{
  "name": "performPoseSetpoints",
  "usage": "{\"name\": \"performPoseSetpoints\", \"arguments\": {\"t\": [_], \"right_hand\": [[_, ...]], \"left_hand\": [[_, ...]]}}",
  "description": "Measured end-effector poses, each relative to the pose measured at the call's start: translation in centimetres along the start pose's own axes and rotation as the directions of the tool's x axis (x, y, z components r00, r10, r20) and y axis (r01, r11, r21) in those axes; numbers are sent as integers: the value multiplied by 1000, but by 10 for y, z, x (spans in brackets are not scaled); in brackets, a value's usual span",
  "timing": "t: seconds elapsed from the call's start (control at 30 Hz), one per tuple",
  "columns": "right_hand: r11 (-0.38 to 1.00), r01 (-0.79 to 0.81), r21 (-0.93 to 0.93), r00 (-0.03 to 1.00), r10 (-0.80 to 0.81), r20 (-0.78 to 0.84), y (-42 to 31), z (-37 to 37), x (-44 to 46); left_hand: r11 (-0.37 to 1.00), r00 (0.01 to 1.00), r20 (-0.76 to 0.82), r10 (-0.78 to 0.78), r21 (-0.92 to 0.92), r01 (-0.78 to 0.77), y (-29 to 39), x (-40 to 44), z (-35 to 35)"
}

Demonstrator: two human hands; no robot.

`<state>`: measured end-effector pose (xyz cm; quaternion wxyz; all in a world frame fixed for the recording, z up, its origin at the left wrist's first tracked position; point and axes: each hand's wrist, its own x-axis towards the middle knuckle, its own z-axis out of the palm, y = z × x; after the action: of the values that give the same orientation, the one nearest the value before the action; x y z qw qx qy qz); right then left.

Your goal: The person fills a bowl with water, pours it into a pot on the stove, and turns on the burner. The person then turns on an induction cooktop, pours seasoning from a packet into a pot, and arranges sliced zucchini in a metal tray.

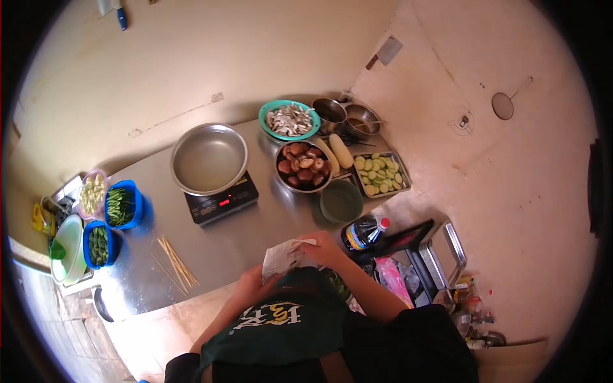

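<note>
Close to my body, at the front edge of the steel table (150, 249), both hands grip a crumpled white paper or packet (281, 257). My left hand (251, 284) closes on its lower left side, and my right hand (324, 250) pinches its upper right corner. Beyond them a wide steel pan (209, 159) with pale liquid rests on a black induction cooker (223, 201) with a lit red display. Several wooden chopsticks (175, 263) lie loose to the left of my hands.
Blue baskets (136, 223) of greens stand at the left. A bowl of mushrooms (303, 167), a teal colander (288, 137), a green bowl (341, 202) and a tray of sliced vegetables (382, 175) sit at the right. A dark bottle (363, 233) stands beside my right forearm.
</note>
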<state>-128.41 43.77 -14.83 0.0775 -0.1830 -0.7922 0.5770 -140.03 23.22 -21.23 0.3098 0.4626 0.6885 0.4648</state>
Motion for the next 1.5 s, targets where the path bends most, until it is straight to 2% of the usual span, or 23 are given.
{"name": "performPoseSetpoints", "arguments": {"t": [0.13,0.2,0.27,0.3,0.33,0.4,0.47,0.5,0.57,0.6,0.67,0.7,0.77,0.87,1.1,1.17,1.2,1.27,1.3,1.37,1.4,1.47,1.5], "right_hand": [[997,76,16,989,-73,-132,31,-44,0],[998,-69,-4,959,66,-275,53,-84,10],[959,-6,282,903,127,-411,56,-138,24],[975,43,220,862,75,-502,63,-171,33],[986,23,163,819,75,-569,95,-208,43],[994,107,6,729,-74,-681,125,-275,56],[977,114,179,585,80,-807,154,-342,80],[962,146,229,511,125,-850,169,-373,92],[936,249,250,392,139,-910,196,-426,122],[913,292,284,334,180,-925,212,-451,138],[923,249,292,231,236,-944,286,-508,169],[918,246,310,248,249,-936,306,-526,181],[812,358,462,218,408,-886,338,-553,202],[706,403,581,261,520,-813,389,-581,219],[696,309,647,338,556,-759,430,-609,234],[766,277,580,409,452,-793,432,-612,237],[766,267,585,408,460,-789,440,-616,240],[766,170,620,329,549,-769,451,-625,246],[766,162,622,332,551,-766,447,-623,245],[842,-29,539,329,517,-790,430,-615,240],[842,-35,539,337,518,-786,433,-615,240],[838,76,541,225,514,-828,446,-620,240],[838,70,542,235,514,-825,439,-616,240]], "left_hand": [[998,995,93,-49,51,44,17,29,10],[987,997,24,-69,-143,72,17,39,13],[985,988,27,-155,-67,156,4,44,14],[972,972,30,-233,1,233,-4,43,15],[954,955,20,-297,-35,297,-16,41,19],[925,927,10,-374,-63,374,-30,41,29],[824,841,-66,-536,-257,505,-29,44,41],[815,830,-65,-553,-248,524,-29,45,48],[596,712,-16,-702,-560,575,-26,52,61],[590,693,-25,-720,-548,593,-19,60,65],[558,658,-33,-752,-563,610,-11,70,71],[530,634,-32,-772,-582,616,-7,73,74],[538,612,-61,-788,-550,638,3,82,77],[490,562,-63,-825,-574,656,10,89,77],[471,533,-84,-842,-596,651,24,114,79],[470,536,-74,-841,-589,657,25,122,80],[461,527,-69,-847,-589,663,23,124,79],[503,550,-58,-833,-494,709,19,128,79],[495,544,-56,-838,-499,712,20,132,79],[521,564,-46,-824,-453,724,21,140,79],[491,550,-28,-835,-490,720,20,141,80],[484,539,-31,-842,-486,728,22,145,80],[485,537,-30,-843,-474,735,22,146,80]]}}
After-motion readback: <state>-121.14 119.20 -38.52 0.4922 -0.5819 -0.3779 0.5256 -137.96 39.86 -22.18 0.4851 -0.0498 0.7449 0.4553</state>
